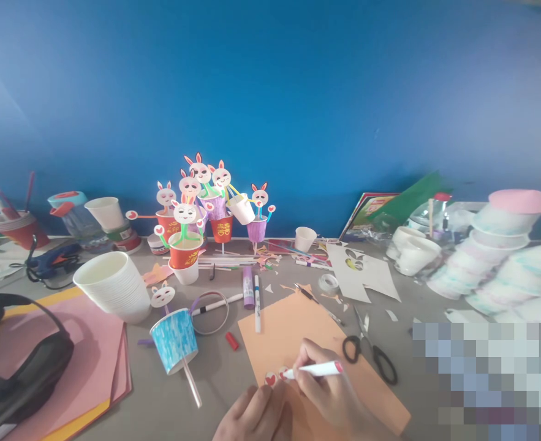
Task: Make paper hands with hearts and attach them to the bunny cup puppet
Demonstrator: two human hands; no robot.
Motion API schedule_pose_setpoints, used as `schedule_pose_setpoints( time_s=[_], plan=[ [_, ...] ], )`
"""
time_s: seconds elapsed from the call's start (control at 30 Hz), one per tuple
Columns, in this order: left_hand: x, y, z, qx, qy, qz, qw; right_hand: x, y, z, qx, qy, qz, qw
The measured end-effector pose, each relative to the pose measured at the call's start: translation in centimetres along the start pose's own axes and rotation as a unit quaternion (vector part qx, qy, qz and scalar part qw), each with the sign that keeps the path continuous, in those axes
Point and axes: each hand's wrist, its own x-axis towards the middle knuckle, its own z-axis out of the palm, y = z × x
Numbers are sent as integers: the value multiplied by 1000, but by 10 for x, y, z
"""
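My right hand [323, 383] is closed around a white marker [318, 369] with a red end, its tip resting at a small white paper circle [283, 372]. A red heart shows on that circle. Beside it lies a second paper circle [270, 379], also with a red heart. My left hand [254, 413] has its fingers curled and pressed together at the lower edges of the circles, apparently holding them. Underneath is an orange paper sheet [307, 318]. A red marker cap [232, 341] lies to the left of the sheet. Black-handled scissors [369, 352] rest on its right part.
Left of the sheet lies a blue-painted cup [175, 340] with a rabbit head and straw. Behind stand several rabbit-faced cup figures [185, 245]. Stacked white cups [114, 285], headphones [45, 355] and pink paper [100, 355] are at left. Painted cups [472, 269] stand at right.
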Motion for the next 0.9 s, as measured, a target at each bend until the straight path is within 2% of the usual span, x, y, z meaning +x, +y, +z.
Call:
schedule_pose_setpoints(
  time_s=[0.4,0.57,0.9],
  plan=[
    [3,0,-2,-11,27,-11,999,-1,2,-1,-22,17,-23,999],
    [0,0,-1,0,12,-10,1000,0,0,0,-13,7,-1,1000],
    [-3,1,3,-2,9,-1,1000,0,-1,0,-18,15,-7,1000]
  ],
)
